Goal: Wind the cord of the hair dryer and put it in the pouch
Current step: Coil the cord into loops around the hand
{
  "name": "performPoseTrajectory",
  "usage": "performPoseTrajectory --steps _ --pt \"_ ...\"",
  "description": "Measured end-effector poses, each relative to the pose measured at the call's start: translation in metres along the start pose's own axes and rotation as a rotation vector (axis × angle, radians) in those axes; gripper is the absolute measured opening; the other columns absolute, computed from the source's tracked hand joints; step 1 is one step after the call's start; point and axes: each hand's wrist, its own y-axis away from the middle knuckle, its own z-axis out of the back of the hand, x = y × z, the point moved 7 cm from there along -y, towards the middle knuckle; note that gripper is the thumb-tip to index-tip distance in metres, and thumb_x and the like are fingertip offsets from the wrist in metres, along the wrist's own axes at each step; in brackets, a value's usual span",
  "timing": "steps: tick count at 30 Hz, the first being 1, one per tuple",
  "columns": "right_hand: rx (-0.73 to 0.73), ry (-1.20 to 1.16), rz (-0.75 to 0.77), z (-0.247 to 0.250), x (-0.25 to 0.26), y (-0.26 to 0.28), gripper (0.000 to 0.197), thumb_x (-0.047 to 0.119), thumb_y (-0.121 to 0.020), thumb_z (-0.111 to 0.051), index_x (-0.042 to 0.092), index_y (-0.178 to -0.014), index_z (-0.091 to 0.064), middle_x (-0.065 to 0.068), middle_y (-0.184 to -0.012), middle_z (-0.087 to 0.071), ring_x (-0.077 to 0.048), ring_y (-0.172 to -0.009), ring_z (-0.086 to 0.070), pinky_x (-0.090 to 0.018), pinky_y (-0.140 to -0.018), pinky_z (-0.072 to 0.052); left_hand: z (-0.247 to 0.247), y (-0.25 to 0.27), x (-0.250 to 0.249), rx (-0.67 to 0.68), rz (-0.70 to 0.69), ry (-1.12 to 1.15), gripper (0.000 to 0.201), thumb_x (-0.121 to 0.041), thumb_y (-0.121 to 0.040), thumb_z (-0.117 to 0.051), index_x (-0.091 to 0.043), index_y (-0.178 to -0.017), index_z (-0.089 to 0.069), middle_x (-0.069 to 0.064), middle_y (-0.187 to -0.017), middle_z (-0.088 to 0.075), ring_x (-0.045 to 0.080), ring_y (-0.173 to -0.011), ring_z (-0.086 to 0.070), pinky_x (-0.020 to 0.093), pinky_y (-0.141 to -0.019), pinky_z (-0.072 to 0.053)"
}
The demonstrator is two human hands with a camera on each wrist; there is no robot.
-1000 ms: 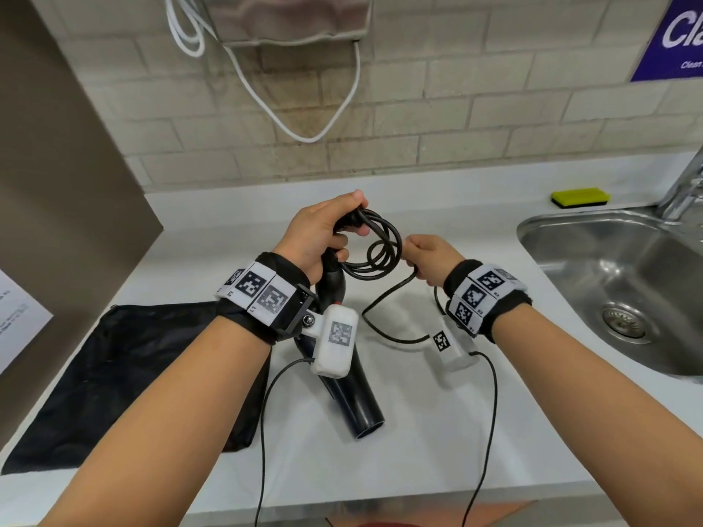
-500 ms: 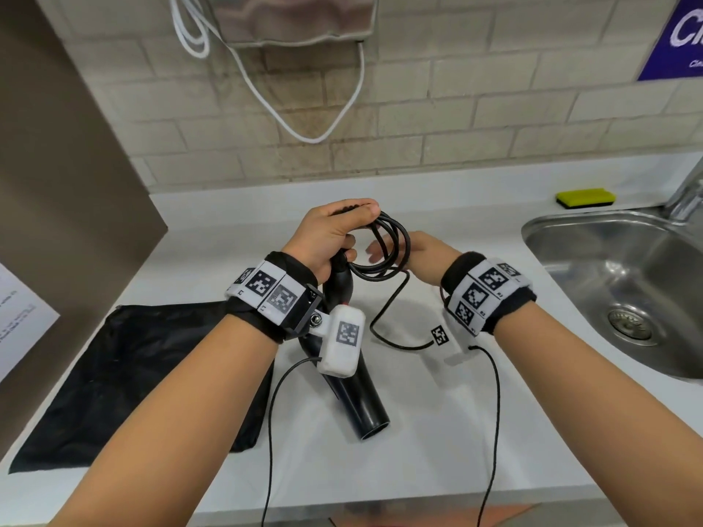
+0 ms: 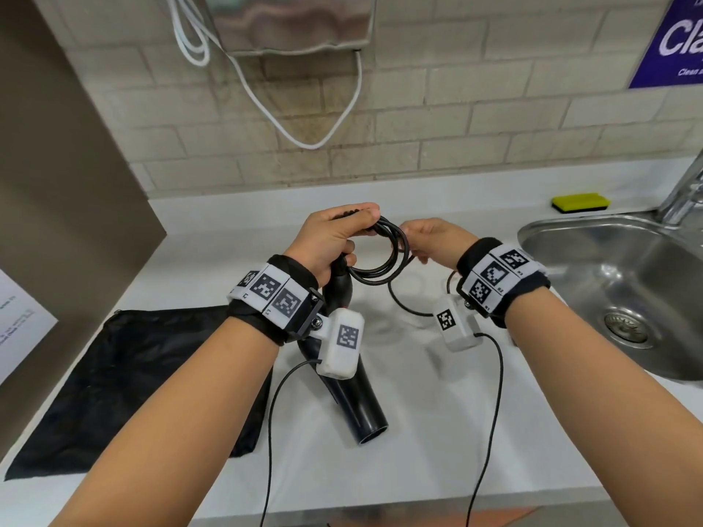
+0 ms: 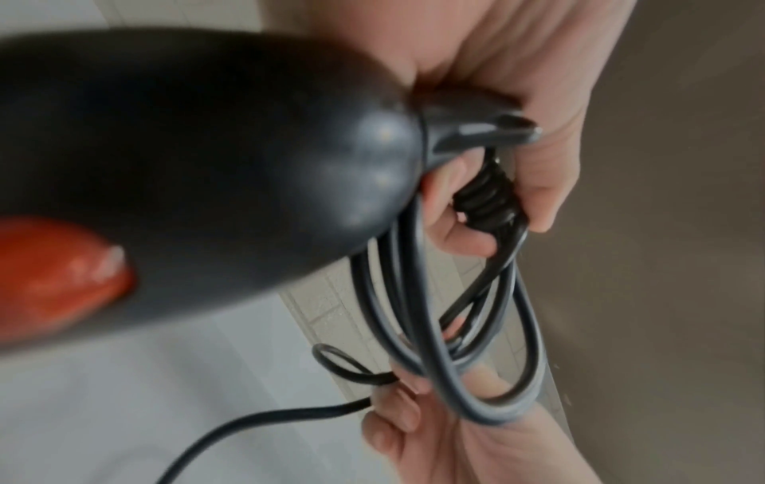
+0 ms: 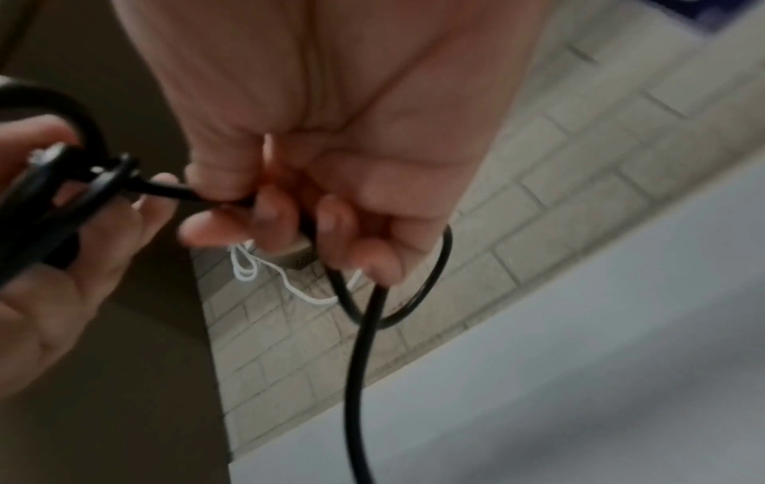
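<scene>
A black hair dryer (image 3: pixel 357 401) hangs nozzle-down over the white counter, its handle end up in my left hand (image 3: pixel 334 237). That hand also grips several loops of the black cord (image 3: pixel 384 260) at their top; the left wrist view shows the dryer body (image 4: pixel 198 163) with an orange button and the coiled cord (image 4: pixel 468 327) in the fingers. My right hand (image 3: pixel 430 237) pinches the free cord just right of the coil, seen close in the right wrist view (image 5: pixel 290 209), with loose cord (image 5: pixel 360 376) trailing below. The black pouch (image 3: pixel 125 382) lies flat on the counter at the left.
A steel sink (image 3: pixel 624 294) with a tap sits to the right, a yellow-green sponge (image 3: pixel 580 202) behind it. A brick wall (image 3: pixel 456 123) carries a metal dispenser (image 3: pixel 296 24) and a hanging white cable (image 3: pixel 304 119). A brown panel (image 3: pixel 57 184) stands at left.
The right hand has carried the free cord up and over toward the coil, adding to the loops. The left hand keeps its grip and has lifted slightly.
</scene>
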Motion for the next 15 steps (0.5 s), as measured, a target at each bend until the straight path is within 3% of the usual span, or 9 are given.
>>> performPoseTrajectory --steps 3,6,9,15 --pt "-0.146 0.128 0.047 0.012 0.013 -0.002 0.027 0.015 -0.095 -0.045 0.023 -0.074 -0.059 0.009 -0.065 -0.052 0.003 -0.057 -0.047 -0.02 -0.064 -0.037 -0.001 0.0 -0.001 -0.004 -0.007 -0.048 0.004 -0.014 -0.086 -0.064 -0.014 -0.089 -0.067 0.01 -0.079 -0.066 0.004 -0.036 -0.031 0.016 -0.039 -0.027" --pt "-0.264 0.272 0.117 0.02 0.031 0.002 0.016 0.014 -0.093 -0.049 0.015 -0.087 -0.064 0.001 -0.077 -0.057 -0.011 -0.074 -0.05 -0.015 -0.069 -0.037 -0.003 0.0 -0.002 0.0 -0.016 -0.094 0.003 -0.014 -0.085 -0.066 -0.014 -0.087 -0.068 0.009 -0.078 -0.067 0.006 -0.037 -0.03 0.016 -0.039 -0.028" --pt "-0.363 0.367 0.175 0.026 0.048 0.006 0.02 0.016 -0.092 -0.051 0.006 -0.096 -0.067 -0.001 -0.085 -0.06 -0.013 -0.08 -0.05 -0.017 -0.067 -0.035 -0.003 0.0 -0.002 0.017 -0.012 -0.117 0.002 -0.016 -0.085 -0.067 -0.015 -0.085 -0.069 0.007 -0.078 -0.067 0.006 -0.037 -0.028 0.016 -0.04 -0.028" --pt "-0.497 0.391 0.274 0.022 0.079 0.017 0.022 0.019 -0.093 -0.05 0.004 -0.097 -0.067 0.0 -0.076 -0.056 -0.014 -0.072 -0.049 -0.02 -0.067 -0.034 -0.004 0.001 -0.003 0.061 -0.006 -0.171 0.009 -0.012 -0.082 -0.069 -0.018 -0.088 -0.069 0.0 -0.076 -0.066 0.007 -0.04 -0.028 0.017 -0.04 -0.028"
